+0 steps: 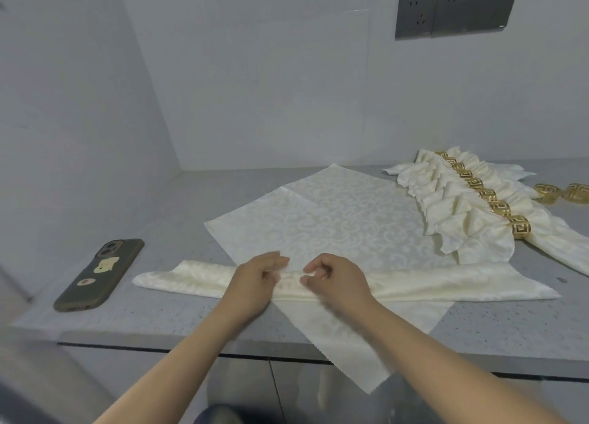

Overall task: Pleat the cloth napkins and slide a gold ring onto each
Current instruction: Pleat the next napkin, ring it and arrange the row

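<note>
A cream patterned napkin [344, 222] lies flat on the grey counter [178, 219], one corner hanging over the front edge. Across its near part runs a band of folded pleats [191, 280] stretching left and right. My left hand [255, 283] and my right hand [338, 280] sit side by side on the middle of that band, fingers curled and pinching the pleated cloth. At the back right lie several pleated napkins [446, 200], each threaded through a gold ring [520, 229]. Two loose gold rings [548, 192] sit beyond them at the right edge.
A phone [98, 275] in a dark case lies face down on the counter's left part. Grey walls close the corner at the left and back. Wall sockets [455, 9] are mounted high on the back wall. Cabinet fronts run below the counter edge.
</note>
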`<state>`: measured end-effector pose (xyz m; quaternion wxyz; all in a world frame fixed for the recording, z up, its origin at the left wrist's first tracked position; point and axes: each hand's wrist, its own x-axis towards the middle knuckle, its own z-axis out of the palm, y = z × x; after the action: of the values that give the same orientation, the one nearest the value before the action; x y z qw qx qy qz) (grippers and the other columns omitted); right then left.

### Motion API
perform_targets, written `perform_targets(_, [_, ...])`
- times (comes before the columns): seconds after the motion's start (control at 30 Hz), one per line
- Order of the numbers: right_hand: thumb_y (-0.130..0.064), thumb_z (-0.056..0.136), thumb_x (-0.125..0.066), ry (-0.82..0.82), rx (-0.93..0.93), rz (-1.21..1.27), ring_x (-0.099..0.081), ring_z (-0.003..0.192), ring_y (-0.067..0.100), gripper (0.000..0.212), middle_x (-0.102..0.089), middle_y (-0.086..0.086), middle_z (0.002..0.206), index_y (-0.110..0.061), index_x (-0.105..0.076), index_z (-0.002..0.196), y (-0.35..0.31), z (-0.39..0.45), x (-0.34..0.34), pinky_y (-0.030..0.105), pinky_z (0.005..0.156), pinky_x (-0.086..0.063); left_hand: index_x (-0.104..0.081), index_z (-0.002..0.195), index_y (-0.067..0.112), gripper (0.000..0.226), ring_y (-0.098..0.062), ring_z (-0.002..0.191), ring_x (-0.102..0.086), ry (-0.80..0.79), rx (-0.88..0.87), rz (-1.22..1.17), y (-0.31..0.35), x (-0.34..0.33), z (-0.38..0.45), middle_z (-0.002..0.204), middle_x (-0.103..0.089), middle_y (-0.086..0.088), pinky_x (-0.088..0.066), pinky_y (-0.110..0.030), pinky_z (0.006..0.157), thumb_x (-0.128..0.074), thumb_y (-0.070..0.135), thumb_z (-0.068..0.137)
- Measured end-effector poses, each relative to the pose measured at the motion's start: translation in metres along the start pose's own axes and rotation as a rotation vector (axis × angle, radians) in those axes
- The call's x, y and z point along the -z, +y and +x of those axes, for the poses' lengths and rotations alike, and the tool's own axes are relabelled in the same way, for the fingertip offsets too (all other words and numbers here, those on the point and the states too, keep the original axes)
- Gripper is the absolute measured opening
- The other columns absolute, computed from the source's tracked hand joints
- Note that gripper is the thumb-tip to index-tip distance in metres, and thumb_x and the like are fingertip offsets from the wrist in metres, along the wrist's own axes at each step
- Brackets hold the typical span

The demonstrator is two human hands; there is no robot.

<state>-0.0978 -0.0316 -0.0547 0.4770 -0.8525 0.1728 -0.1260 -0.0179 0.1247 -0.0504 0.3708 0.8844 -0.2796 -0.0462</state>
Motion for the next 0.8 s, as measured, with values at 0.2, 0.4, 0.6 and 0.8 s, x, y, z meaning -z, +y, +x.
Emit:
perform_targets(0.2, [-0.049,0.082,-0.064,-0.078,0.121,-0.399,-0.050,0.085,0.002,0.024,-0.047,-0.015,0.086,-0.047,-0.063,0.106,-0.010,0.001,-0.009,0.022,0.071,-0.039,-0.057,0.101,0.042,0.026,-0.006,0.103,-0.048,-0.186,0.072,0.339,-0.009,0.030,0.020,0.105,-0.056,0.015,-0.019,-0.026,0.086,-0.071,0.038,0.079])
perform_targets(0.4, [-0.054,0.085,-0.058,-0.133,0.174,-0.463,-0.045,0.081,0.004,0.027,-0.037,-0.015,0.079,-0.049,-0.063,0.111,-0.008,0.005,-0.011,0.024,0.069,-0.036,-0.052,0.081,0.028,0.029,-0.010,0.083,-0.047,-0.282,0.143,0.412,-0.007,0.039,0.032,0.087,-0.053,0.011,-0.032,-0.025,0.066,-0.072,0.047,0.074])
perform_targets(0.6, [-0.053,0.083,-0.060,-0.189,0.145,-0.495,-0.048,0.081,0.006,0.028,-0.038,-0.014,0.079,-0.046,-0.061,0.110,-0.016,0.008,-0.007,0.024,0.071,-0.035,-0.050,0.083,0.023,0.039,-0.011,0.080,-0.051,-0.279,0.099,0.583,0.001,0.043,0.033,0.087,-0.056,0.008,-0.034,-0.025,0.062,-0.069,0.056,0.074])
perform_targets(0.8, [-0.052,0.083,-0.061,-0.200,0.145,-0.500,-0.050,0.081,0.007,0.029,-0.040,-0.015,0.079,-0.045,-0.061,0.111,-0.019,0.007,-0.007,0.025,0.072,-0.039,-0.045,0.064,0.018,0.031,-0.012,0.063,-0.042,-0.249,0.119,0.411,0.018,0.035,0.026,0.068,-0.046,0.005,-0.030,-0.024,0.055,-0.074,0.027,0.071])
